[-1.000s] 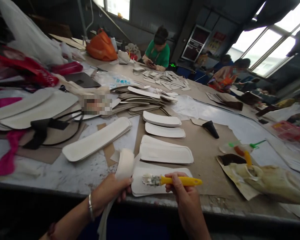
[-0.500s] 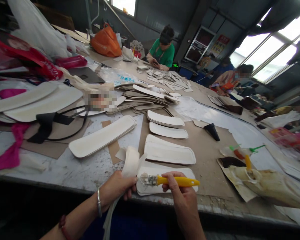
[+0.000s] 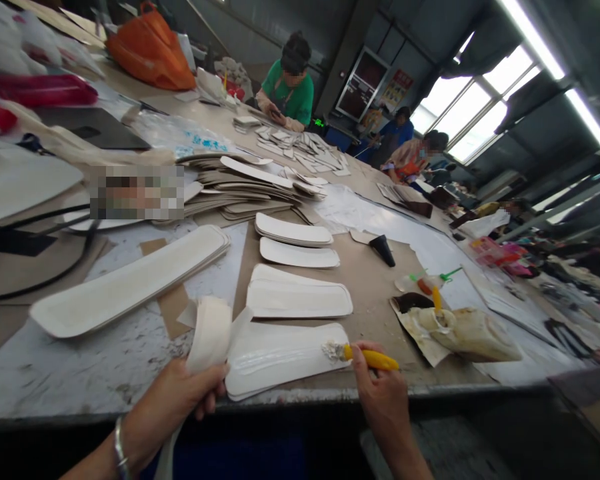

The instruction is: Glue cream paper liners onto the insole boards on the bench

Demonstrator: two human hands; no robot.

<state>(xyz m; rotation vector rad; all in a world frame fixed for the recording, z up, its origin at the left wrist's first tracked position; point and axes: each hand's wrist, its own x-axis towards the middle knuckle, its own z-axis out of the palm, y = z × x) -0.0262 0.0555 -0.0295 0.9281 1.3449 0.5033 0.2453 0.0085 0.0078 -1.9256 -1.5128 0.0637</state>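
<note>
White panel (image 3: 286, 375) is lying flat near the front edge of the tabletop (image 3: 105, 377), between the two hands. Right hand (image 3: 384, 390) is gripping a yellow-handled brush (image 3: 350, 352), its bristles apparently touching the panel's right end. Left hand (image 3: 196, 388) is pinching a bundle of cream strips (image 3: 211, 333) just beside the panel's left end. A glossy streak (image 3: 280, 357) is running lengthwise across the panel, so brushing on a coating seems to be the step in hand. Any further stroke is probably calling for light, even pressure, with the strips staying clear of the streak.
</note>
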